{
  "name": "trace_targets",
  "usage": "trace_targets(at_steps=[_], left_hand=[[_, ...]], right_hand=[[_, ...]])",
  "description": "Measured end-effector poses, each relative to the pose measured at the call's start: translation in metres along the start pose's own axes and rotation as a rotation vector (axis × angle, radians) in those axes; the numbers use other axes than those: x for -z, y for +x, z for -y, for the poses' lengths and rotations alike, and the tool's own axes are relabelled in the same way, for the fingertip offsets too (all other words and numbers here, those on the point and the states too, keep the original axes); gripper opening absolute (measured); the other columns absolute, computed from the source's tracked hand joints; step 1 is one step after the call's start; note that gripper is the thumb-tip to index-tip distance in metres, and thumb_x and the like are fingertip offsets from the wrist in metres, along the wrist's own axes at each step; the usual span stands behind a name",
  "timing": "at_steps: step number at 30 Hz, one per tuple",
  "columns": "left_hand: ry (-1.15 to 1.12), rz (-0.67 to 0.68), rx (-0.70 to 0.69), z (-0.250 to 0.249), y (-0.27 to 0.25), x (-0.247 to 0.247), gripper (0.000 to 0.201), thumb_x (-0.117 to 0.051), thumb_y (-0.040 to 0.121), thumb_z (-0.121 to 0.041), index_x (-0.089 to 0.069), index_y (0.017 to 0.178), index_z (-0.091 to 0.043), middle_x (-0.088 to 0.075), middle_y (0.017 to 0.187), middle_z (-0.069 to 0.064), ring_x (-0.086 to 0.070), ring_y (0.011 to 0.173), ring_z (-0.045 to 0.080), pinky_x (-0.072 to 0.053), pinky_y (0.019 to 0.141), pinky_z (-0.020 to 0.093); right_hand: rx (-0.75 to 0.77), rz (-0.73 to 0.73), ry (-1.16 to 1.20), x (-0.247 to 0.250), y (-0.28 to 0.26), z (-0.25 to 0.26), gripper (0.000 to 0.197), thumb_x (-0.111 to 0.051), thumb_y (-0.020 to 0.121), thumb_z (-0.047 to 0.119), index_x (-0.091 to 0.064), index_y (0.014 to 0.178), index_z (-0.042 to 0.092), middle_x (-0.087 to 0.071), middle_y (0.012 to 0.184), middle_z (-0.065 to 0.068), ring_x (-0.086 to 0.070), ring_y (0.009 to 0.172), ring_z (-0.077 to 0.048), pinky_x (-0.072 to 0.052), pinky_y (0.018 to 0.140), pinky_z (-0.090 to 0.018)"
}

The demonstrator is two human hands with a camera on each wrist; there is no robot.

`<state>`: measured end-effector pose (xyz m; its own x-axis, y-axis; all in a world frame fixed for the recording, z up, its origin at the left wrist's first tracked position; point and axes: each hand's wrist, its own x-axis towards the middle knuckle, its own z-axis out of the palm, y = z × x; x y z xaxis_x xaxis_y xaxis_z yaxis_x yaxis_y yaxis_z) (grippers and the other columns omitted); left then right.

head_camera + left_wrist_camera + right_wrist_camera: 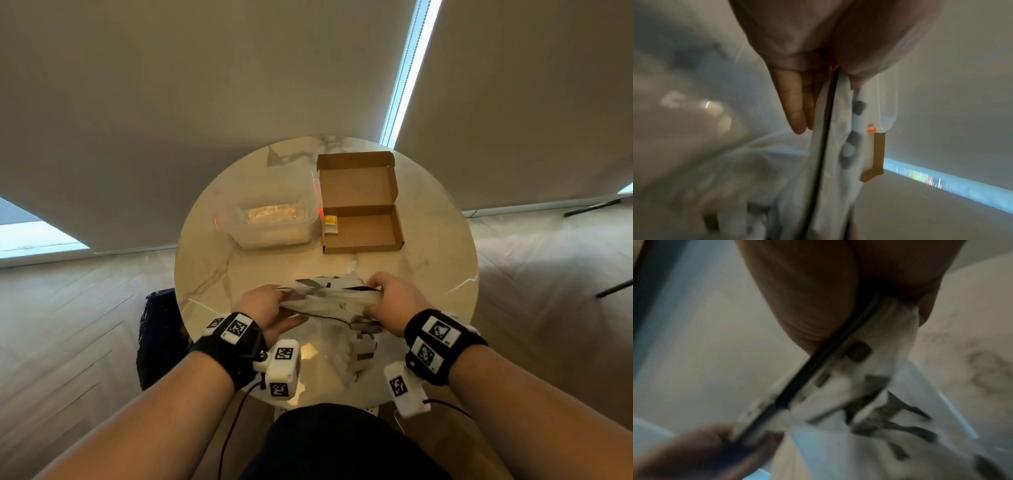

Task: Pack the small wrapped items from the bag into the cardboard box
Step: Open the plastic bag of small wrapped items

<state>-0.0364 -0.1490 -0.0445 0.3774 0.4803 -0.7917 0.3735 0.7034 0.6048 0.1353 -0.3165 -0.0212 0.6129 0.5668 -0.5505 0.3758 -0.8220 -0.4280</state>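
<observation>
A white plastic bag [329, 298] with black print is stretched between both hands at the near edge of the round table. My left hand [265, 306] grips its left end, my right hand [394, 294] its right end. In the left wrist view the bag [836, 146] runs between thumb and fingers [795, 104]; in the blurred right wrist view the bag [869, 369] is pinched the same way. The open cardboard box [359, 226] lies at the far right with its lid folded back, and one small wrapped item [331, 224] sits in its left corner. What is in the bag is hidden.
A clear plastic tub [274, 221] with pale contents stands left of the box. The round marble table [428, 274] is small, with floor all around. A dark bag [159, 329] hangs or stands at the table's near left edge.
</observation>
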Motion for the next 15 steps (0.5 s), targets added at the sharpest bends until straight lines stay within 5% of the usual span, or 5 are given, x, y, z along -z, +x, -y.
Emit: trace_targets(at_steps=[3,6,8,11,15], left_hand=[[-0.264,0.088,0.085,0.005,-0.006,-0.015,0.030,-0.045,0.103,0.004,-0.065,0.125,0.011,-0.073,0.117,0.031,-0.075,0.099,0.040,-0.066,0.074,0.048],[-0.335,0.140,0.153,0.011,-0.009,-0.018,0.036,-0.048,0.099,-0.003,-0.063,0.129,0.010,-0.069,0.126,0.032,-0.071,0.111,0.045,-0.061,0.091,0.057],[-0.320,0.203,0.151,0.013,-0.010,-0.014,0.032,-0.057,0.090,-0.002,-0.065,0.121,0.000,-0.072,0.119,0.027,-0.073,0.104,0.046,-0.063,0.082,0.059],[-0.059,0.084,0.052,0.021,0.001,-0.005,0.039,-0.060,0.083,0.015,-0.062,0.109,-0.014,-0.063,0.100,0.020,-0.067,0.075,0.032,-0.061,0.056,0.042],[0.252,-0.183,-0.060,0.029,0.012,-0.004,0.042,-0.063,0.060,0.005,-0.064,0.096,-0.018,-0.058,0.086,0.017,-0.054,0.068,0.026,-0.044,0.056,0.029]], right_hand=[[-0.069,-0.007,-0.139,-0.006,0.009,-0.017,0.024,-0.062,0.090,0.005,-0.061,0.102,0.026,-0.062,0.098,-0.001,-0.060,0.083,-0.020,-0.048,0.068,-0.031],[-0.147,-0.018,-0.050,-0.007,0.019,-0.035,0.023,-0.052,0.090,-0.001,-0.055,0.093,0.021,-0.063,0.097,-0.008,-0.060,0.078,-0.023,-0.050,0.061,-0.033],[-0.245,-0.029,0.294,-0.005,0.024,-0.043,0.023,-0.049,0.094,-0.002,-0.056,0.098,0.020,-0.061,0.104,-0.013,-0.065,0.085,-0.029,-0.060,0.062,-0.037],[-0.424,0.117,1.015,0.002,0.025,-0.044,0.033,-0.053,0.097,-0.010,-0.055,0.115,0.017,-0.056,0.123,-0.023,-0.066,0.105,-0.041,-0.065,0.064,-0.048],[-0.334,0.404,1.309,0.010,0.022,-0.040,0.045,-0.049,0.097,-0.016,-0.052,0.130,0.013,-0.053,0.133,-0.027,-0.061,0.115,-0.046,-0.065,0.065,-0.052]])
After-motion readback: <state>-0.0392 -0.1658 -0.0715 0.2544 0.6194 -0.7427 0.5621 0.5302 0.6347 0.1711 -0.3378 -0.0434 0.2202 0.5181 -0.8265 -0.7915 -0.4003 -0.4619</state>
